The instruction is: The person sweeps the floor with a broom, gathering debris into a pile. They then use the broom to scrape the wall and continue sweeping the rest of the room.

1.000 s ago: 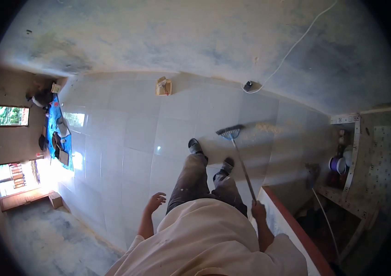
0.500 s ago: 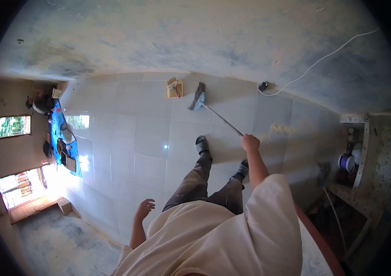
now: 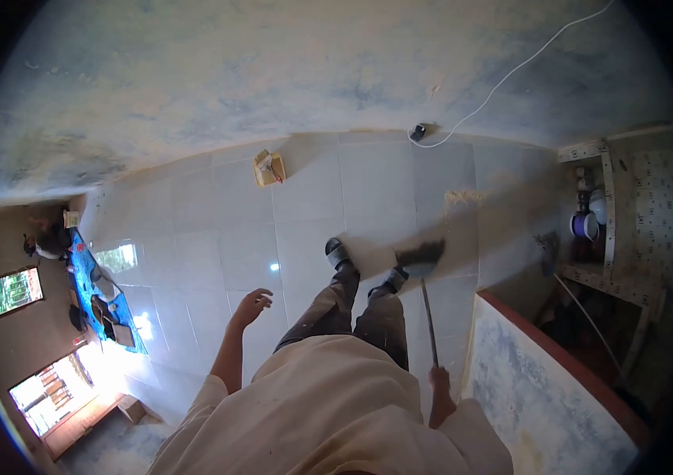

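My right hand [image 3: 440, 378] is wrapped round the handle of a broom [image 3: 429, 317], low at my right side. The dark bristle head of the broom, a little blurred, is on the tiled floor [image 3: 312, 237], just right of my right sandal [image 3: 397, 278]. Out to my left, my left hand [image 3: 254, 304] hangs in the air with fingers apart and nothing in it. Beyond the broom head lies a patch of pale crumbly debris [image 3: 464, 196] on the tiles.
A yellowish box [image 3: 270, 169] with a brush on it stands by the wall ahead. A black plug-like object [image 3: 418, 132] with a white cable lies further right. A low red-topped wall [image 3: 566, 360] is close on my right. Another long-handled broom [image 3: 548, 252] leans beyond it. Blue sheeting [image 3: 89, 265] with items is far left.
The broom has swung from the floor near the far wall back to beside my right foot. My right hand has drawn back toward my body. The view has shifted to the right.
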The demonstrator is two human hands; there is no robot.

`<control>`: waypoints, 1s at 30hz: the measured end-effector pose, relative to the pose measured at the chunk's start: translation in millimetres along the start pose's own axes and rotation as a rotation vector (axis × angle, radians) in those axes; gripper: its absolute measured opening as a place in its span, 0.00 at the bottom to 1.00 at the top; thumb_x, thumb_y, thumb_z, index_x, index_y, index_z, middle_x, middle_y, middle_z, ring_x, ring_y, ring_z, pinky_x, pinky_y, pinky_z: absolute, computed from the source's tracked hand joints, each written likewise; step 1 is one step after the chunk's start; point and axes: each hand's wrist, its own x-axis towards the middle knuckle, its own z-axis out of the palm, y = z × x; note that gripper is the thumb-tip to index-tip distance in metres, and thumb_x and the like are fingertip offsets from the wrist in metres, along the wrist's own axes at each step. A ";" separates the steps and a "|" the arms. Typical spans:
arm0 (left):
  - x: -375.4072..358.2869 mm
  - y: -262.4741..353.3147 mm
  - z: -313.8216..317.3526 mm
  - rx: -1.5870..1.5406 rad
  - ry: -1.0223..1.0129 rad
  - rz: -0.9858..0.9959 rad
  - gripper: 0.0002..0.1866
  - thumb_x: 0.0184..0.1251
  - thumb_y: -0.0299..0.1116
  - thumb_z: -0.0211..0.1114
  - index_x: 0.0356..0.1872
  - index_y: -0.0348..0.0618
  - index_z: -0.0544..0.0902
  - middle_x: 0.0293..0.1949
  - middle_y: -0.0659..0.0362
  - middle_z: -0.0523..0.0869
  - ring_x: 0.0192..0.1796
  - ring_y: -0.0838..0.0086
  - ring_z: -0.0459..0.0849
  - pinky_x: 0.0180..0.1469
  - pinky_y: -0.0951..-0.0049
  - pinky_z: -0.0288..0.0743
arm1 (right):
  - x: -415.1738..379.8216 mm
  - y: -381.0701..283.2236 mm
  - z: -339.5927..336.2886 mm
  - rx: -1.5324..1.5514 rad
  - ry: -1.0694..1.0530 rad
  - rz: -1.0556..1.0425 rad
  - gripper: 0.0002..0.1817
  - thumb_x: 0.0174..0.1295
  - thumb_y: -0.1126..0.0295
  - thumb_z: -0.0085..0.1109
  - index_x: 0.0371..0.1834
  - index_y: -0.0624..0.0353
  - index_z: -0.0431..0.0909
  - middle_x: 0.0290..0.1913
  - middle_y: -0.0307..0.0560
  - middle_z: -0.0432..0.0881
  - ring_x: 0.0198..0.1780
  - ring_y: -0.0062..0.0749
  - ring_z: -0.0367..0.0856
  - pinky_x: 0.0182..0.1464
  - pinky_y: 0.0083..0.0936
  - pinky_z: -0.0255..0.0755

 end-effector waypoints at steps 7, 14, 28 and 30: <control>1.6 14.6 21.6 0.023 -0.096 0.073 0.14 0.63 0.32 0.51 0.47 0.42 0.77 0.38 0.52 0.84 0.42 0.68 0.84 0.46 0.69 0.76 | -94.2 -13.7 -66.2 -0.057 0.167 -0.023 0.27 0.67 0.50 0.36 0.35 0.62 0.78 0.33 0.62 0.81 0.40 0.58 0.80 0.44 0.47 0.73; -73.8 -55.4 40.0 0.140 -0.032 -0.125 0.14 0.62 0.33 0.51 0.47 0.43 0.78 0.36 0.52 0.85 0.39 0.68 0.84 0.44 0.68 0.76 | 62.9 -190.9 -105.8 -0.049 0.380 -0.534 0.24 0.68 0.51 0.35 0.38 0.64 0.72 0.31 0.64 0.79 0.35 0.61 0.79 0.39 0.53 0.72; -180.5 -126.4 129.3 -0.055 -0.105 -0.353 0.15 0.63 0.33 0.52 0.49 0.44 0.78 0.37 0.53 0.85 0.37 0.71 0.84 0.37 0.72 0.76 | 97.6 -150.1 -78.9 0.169 0.083 -0.277 0.30 0.68 0.48 0.29 0.47 0.65 0.74 0.48 0.67 0.76 0.52 0.59 0.75 0.54 0.49 0.68; -169.6 -109.4 135.9 0.034 -0.131 -0.293 0.15 0.63 0.33 0.52 0.48 0.43 0.78 0.36 0.54 0.85 0.37 0.72 0.83 0.36 0.72 0.75 | 89.7 -73.0 -9.3 0.022 0.075 -0.424 0.20 0.67 0.61 0.33 0.49 0.64 0.70 0.42 0.67 0.77 0.46 0.61 0.77 0.48 0.50 0.72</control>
